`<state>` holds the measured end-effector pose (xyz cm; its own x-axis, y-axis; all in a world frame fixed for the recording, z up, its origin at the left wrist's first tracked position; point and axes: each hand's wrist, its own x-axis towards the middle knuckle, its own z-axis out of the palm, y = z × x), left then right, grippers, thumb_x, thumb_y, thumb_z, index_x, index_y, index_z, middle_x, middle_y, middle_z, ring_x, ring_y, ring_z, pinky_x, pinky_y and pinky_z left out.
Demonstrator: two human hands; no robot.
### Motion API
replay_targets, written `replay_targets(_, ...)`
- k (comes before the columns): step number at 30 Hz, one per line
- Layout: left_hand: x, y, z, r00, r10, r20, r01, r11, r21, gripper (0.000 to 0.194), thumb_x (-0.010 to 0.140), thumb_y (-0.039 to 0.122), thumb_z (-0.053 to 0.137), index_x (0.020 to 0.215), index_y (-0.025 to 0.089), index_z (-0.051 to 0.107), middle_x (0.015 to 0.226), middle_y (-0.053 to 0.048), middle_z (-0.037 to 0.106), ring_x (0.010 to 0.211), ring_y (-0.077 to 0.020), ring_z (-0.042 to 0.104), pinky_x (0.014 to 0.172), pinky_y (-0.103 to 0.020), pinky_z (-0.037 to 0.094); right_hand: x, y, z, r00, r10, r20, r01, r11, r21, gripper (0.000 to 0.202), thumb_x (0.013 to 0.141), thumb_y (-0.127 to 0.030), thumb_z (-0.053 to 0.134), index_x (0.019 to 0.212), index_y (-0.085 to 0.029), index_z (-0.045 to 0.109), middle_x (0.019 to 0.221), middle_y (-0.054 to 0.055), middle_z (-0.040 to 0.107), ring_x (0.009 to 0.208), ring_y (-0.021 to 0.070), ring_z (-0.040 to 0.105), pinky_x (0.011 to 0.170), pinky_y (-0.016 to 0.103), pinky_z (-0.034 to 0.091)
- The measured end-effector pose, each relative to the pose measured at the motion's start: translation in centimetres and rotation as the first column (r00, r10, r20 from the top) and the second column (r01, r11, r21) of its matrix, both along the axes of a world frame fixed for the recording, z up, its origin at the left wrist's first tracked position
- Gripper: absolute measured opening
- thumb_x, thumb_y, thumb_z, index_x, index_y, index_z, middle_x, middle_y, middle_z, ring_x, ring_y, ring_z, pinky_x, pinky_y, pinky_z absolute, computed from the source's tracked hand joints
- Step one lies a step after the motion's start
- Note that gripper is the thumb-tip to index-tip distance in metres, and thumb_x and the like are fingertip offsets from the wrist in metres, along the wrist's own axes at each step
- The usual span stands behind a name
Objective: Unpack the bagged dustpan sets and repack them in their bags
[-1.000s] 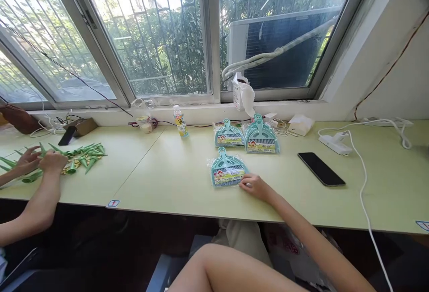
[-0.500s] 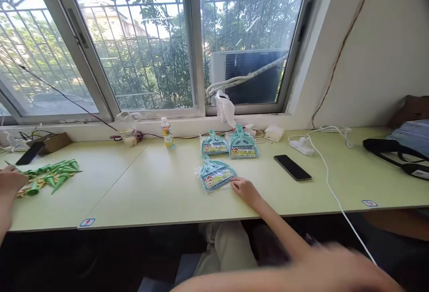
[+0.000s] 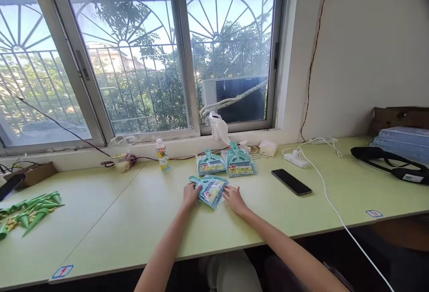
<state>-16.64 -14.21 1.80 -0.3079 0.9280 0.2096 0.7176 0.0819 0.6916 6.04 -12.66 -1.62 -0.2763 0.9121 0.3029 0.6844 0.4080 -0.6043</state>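
A packaged teal dustpan set (image 3: 212, 190) lies tilted on the pale green table, its handle toward the upper left. My left hand (image 3: 191, 193) grips its left edge near the handle. At its right edge, my right hand (image 3: 234, 197) has fingers closed on the wrapped side. Just behind stand two similar packs side by side, one on the left (image 3: 211, 165) and a fuller one on the right (image 3: 240, 162).
A phone (image 3: 291, 182) and a power strip (image 3: 295, 158) with a white cable are at the right. A bottle (image 3: 163, 155) and a plastic cup (image 3: 122, 158) stand near the window. Green cone-shaped pieces (image 3: 36, 209) lie at the far left; a black strap (image 3: 389, 162) lies far right.
My left hand now grips the front pack, which has turned so its handle points further left. The view has shifted, and the blurred arm at the bottom and the hand at the far left are gone.
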Motion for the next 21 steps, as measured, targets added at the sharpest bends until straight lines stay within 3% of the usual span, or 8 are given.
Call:
replay_targets(2,-0.2,0.8,-0.2,0.969,-0.108,0.223,0.100,0.994,0.045,0.026,0.068,0.039,0.069,0.079,0.015,0.069,0.091,-0.012,0.070,0.102,-0.0326,0.060,0.085,-0.037,0.046,-0.8,0.7,-0.3,1.000,-0.002,-0.023,0.002,1.000,-0.014,0.035,0.086,-0.030,0.048,0.114,-0.020,0.066,0.134,0.012,0.055,0.129,0.0270,0.045,0.113,0.055,0.008)
replay_targets(3,-0.5,1.0,-0.4,0.916,-0.157,0.370,0.142,0.988,0.068,0.028,0.064,0.038,0.073,0.078,0.015,0.068,0.086,-0.011,0.070,0.095,-0.0310,0.063,0.080,-0.035,0.048,-1.0,0.9,-0.5,0.999,0.007,-0.039,-0.008,1.000,-0.021,0.034,0.086,-0.031,0.048,0.113,-0.020,0.066,0.133,0.012,0.055,0.129,0.0268,0.045,0.113,0.055,0.008)
replay_targets(5,-1.1,1.2,-0.7,0.742,-0.205,0.639,0.183,0.978,0.101,0.036,0.055,0.033,0.081,0.083,0.014,0.067,0.081,-0.009,0.070,0.082,-0.0270,0.065,0.071,-0.032,0.050,-1.0,1.0,-0.7,0.996,0.033,-0.079,-0.036,0.999,-0.034,0.032,0.086,-0.031,0.048,0.108,-0.020,0.068,0.130,0.012,0.058,0.128,0.0266,0.046,0.113,0.054,0.007)
replay_targets(7,-1.8,1.1,-0.8,0.614,-0.154,0.774,0.150,0.986,0.077,0.047,0.049,0.026,0.084,0.090,0.013,0.065,0.078,-0.009,0.070,0.071,-0.0224,0.066,0.062,-0.030,0.050,-0.8,0.9,-0.6,0.990,0.036,-0.133,-0.042,0.999,-0.036,0.030,0.085,-0.031,0.049,0.104,-0.019,0.069,0.127,0.013,0.060,0.126,0.0261,0.048,0.113,0.054,0.006)
replay_targets(10,-2.8,1.0,-0.5,0.539,-0.128,0.832,0.085,0.992,0.097,0.057,0.046,0.018,0.085,0.098,0.014,0.063,0.074,-0.005,0.069,0.060,-0.0166,0.063,0.056,-0.025,0.048,-1.0,1.0,0.4,0.968,0.038,-0.247,-0.035,0.999,0.017,0.026,0.083,-0.033,0.053,0.098,-0.019,0.069,0.123,0.012,0.062,0.120,0.0258,0.052,0.111,0.051,0.021)
replay_targets(14,-3.7,0.6,0.5,0.470,-0.214,0.857,0.027,0.973,0.228,0.063,0.048,0.019,0.085,0.107,0.018,0.060,0.080,-0.002,0.069,0.066,-0.0130,0.064,0.059,-0.022,0.047,-3.1,2.5,2.1,0.896,0.100,-0.433,-0.077,0.995,0.069,0.030,0.078,-0.046,0.059,0.088,-0.018,0.063,0.090,0.009,0.069,0.087,0.0238,0.064,0.083,0.039,0.049)
replay_targets(17,-4.2,0.2,0.9,0.445,-0.230,0.865,-0.026,0.963,0.270,0.066,0.051,0.020,0.085,0.111,0.020,0.057,0.081,-0.001,0.069,0.067,-0.0123,0.063,0.059,-0.021,0.047,-5.0,4.1,2.4,0.787,0.103,-0.608,-0.116,0.993,0.018,0.042,0.071,-0.051,0.066,0.097,-0.020,0.055,0.077,0.005,0.067,0.075,0.0220,0.064,0.073,0.036,0.051)
replay_targets(21,-4.4,0.2,0.6,0.430,-0.187,0.884,-0.076,0.967,0.242,0.064,0.054,0.018,0.082,0.112,0.021,0.056,0.071,0.002,0.066,0.057,-0.0100,0.059,0.053,-0.020,0.044,-6.1,4.9,0.8,0.639,0.043,-0.768,-0.173,0.981,-0.089,0.056,0.061,-0.050,0.074,0.102,-0.022,0.047,0.085,0.004,0.067,0.082,0.0204,0.066,0.080,0.036,0.052)
